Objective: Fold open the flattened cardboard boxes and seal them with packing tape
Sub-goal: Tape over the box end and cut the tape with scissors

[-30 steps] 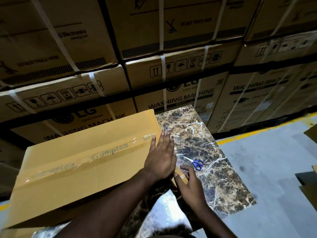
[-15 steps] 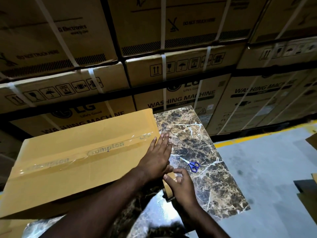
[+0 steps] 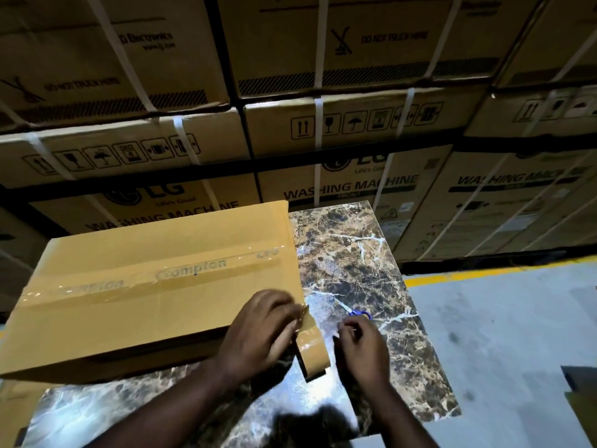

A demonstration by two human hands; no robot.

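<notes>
- Cardboard box [image 3: 155,286]: tan, matte, rectangular, lying across the left and centre of the frame on the table [image 3: 371,270]; its right edge ends near mid-frame
- Tape strip [image 3: 181,273]: clear, glossy, wrinkled, running left to right along the box top; pale lettering "Crompton" shows through it
- Table top: polished brown marble pattern with white veins, reflective at lower centre
- Tape roll [image 3: 311,347]: tan, shiny band standing on edge at the box's near right corner, between the two hands
- Left hand [image 3: 258,331]: fingers curled over the box's right edge, pinching the tape end beside the roll
- Right hand [image 3: 363,347]: fingers curled against the far side of the roll; whether it truly grasps the roll I cannot tell
- Scissors [image 3: 358,313]: blue handles, metal blades, flat on the marble just above the right hand
- Stacked cartons [image 3: 355,124]: brown, corrugated, white straps, fill the upper frame
- Versus 0.5 s ago: left hand then lay flat, fingers spread on the box end; now lower and curled at the corner; roll more exposed
</notes>
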